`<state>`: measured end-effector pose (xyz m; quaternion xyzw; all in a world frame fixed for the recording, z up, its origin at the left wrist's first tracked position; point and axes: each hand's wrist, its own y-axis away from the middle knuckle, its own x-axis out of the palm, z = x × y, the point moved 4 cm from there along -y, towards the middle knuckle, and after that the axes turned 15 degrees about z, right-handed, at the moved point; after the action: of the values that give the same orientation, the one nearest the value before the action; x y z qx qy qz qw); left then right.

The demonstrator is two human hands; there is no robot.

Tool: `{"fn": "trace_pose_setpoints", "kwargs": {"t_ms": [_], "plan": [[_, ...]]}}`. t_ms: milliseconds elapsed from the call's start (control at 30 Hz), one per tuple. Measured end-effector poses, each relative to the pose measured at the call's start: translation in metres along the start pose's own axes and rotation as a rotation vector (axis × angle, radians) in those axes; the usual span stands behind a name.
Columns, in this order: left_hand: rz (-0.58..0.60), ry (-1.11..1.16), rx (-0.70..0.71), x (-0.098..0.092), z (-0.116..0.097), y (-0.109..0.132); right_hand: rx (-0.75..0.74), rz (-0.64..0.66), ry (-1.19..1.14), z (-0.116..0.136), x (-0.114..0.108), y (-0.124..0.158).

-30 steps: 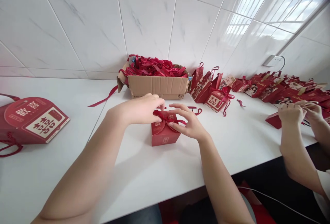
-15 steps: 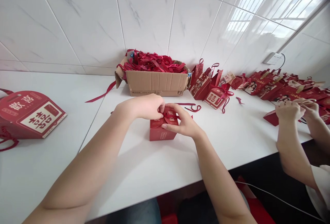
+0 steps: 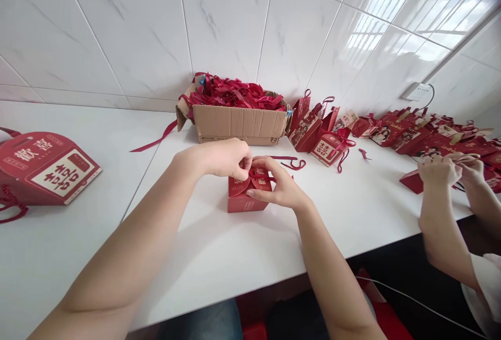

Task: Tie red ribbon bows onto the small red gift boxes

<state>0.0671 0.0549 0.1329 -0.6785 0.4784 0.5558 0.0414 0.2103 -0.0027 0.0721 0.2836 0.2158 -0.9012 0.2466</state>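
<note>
A small red gift box (image 3: 247,203) with pale Chinese characters stands on the white table in front of me. Red ribbon (image 3: 260,176) runs across its top, at the meeting flaps. My left hand (image 3: 231,160) is closed in a pinch at the ribbon, over the box's far left top edge. My right hand (image 3: 279,183) curves round the right side of the box, thumb on the front flap and fingers over the top. Its fingertips are partly hidden behind the ribbon and box.
A cardboard carton (image 3: 237,122) full of red ribbons stands against the tiled wall. Finished-looking red boxes (image 3: 327,148) cluster to its right. A larger red box (image 3: 50,170) lies at far left. At right, another person's hands (image 3: 450,170) work beside many red boxes (image 3: 430,139).
Both hands stay at the box. The view has tilted slightly, and the left hand has barely shifted at the ribbon.
</note>
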Motion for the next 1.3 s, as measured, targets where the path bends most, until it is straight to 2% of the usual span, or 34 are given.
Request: {"fn": "trace_pose_setpoints", "kwargs": {"t_ms": [133, 267, 333, 433, 533, 767, 1033, 1300], "plan": [[-0.024, -0.042, -0.001, 0.001, -0.002, -0.002, 0.017, -0.008, 0.002, 0.000, 0.000, 0.000], [-0.198, -0.107, 0.052, -0.005, -0.009, 0.003, 0.065, -0.045, -0.017, -0.007, 0.000, -0.001], [-0.257, -0.114, 0.033, -0.009, -0.010, 0.011, 0.088, -0.058, -0.035, -0.010, 0.000, 0.000], [-0.178, -0.081, -0.053, -0.010, -0.006, 0.020, 0.108, -0.070, -0.045, -0.012, 0.000, 0.000], [-0.078, -0.047, -0.054, -0.005, -0.005, 0.017, 0.115, -0.066, -0.040, -0.011, 0.000, 0.000], [-0.108, -0.093, -0.053, 0.002, -0.006, -0.001, 0.106, -0.048, -0.057, -0.009, -0.001, 0.000], [-0.031, -0.100, -0.061, 0.004, -0.003, -0.006, 0.100, -0.056, -0.052, -0.008, 0.000, 0.000], [-0.066, -0.111, 0.005, 0.004, -0.001, -0.009, 0.068, -0.060, 0.001, -0.009, 0.000, 0.000]]}}
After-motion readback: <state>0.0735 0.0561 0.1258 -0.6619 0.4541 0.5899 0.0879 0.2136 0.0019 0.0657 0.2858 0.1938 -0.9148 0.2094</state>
